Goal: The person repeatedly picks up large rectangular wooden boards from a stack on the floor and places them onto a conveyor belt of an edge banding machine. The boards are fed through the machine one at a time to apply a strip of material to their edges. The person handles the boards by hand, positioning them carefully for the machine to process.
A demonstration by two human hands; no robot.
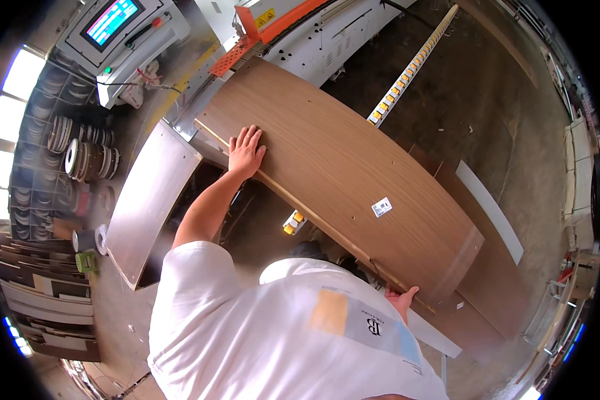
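Board [327, 160] (brown) — left hand [247, 155] atop; right hand [401, 302] touches edge.

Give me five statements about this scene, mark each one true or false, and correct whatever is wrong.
1. The left hand lies with fingers spread on the brown board. True.
2. The screen at the upper left is dark. False: the screen is lit, mostly in blue.
3. The right hand is at the near edge of the brown board, toward its right end. True.
4. The white label lies on the floor. False: the white label is on the upper face of the brown board.
5. The rail with yellow pieces reaches out beyond the far edge of the brown board. True.
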